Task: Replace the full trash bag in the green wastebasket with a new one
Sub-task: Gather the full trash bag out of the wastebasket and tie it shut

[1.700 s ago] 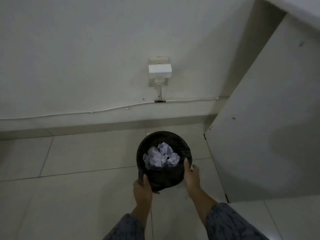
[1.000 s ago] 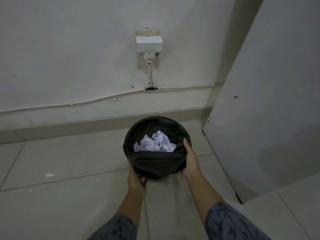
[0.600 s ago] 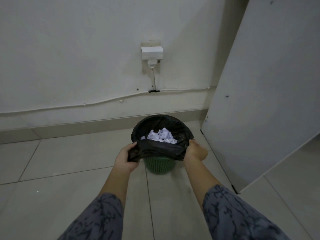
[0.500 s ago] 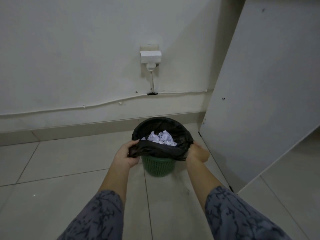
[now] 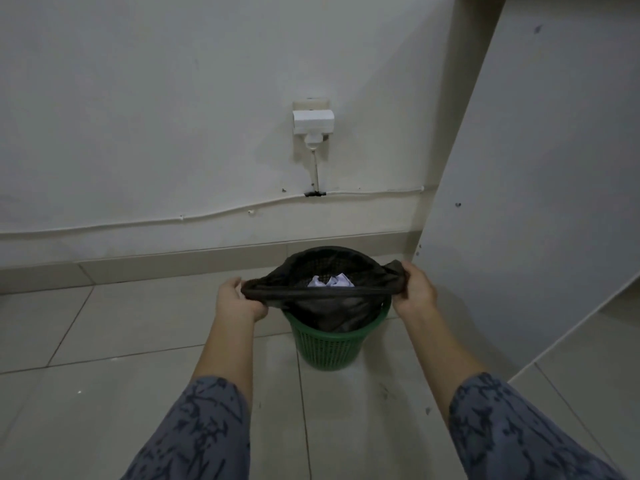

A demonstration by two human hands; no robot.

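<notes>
Left hand (image 5: 239, 301) grips the left edge of the black trash bag (image 5: 325, 299), fingers curled round the bunched plastic; right hand (image 5: 414, 289) grips the right edge the same way, thumb on top of the gathered rim. Hands are held apart, one on either side of the bag mouth, and the near edge of the bag is stretched into a taut band between them. Bag mouth is open and raised above the basket rim on the near side; the far edge arches up behind. Crumpled white paper (image 5: 330, 281) visible inside the bag. Lower part of the bag sits inside the green wastebasket (image 5: 327, 344), a mesh-sided plastic bin standing upright on the tiled floor (image 5: 104, 393), close to the wall. Both forearms enter from the bottom of the view, patterned grey sleeves (image 5: 194, 434) pushed up. On the wall behind: white socket adapter (image 5: 313, 121) with a cable (image 5: 173, 220) running along above the skirting. White panel (image 5: 540, 188) stands to the right of the basket.
</notes>
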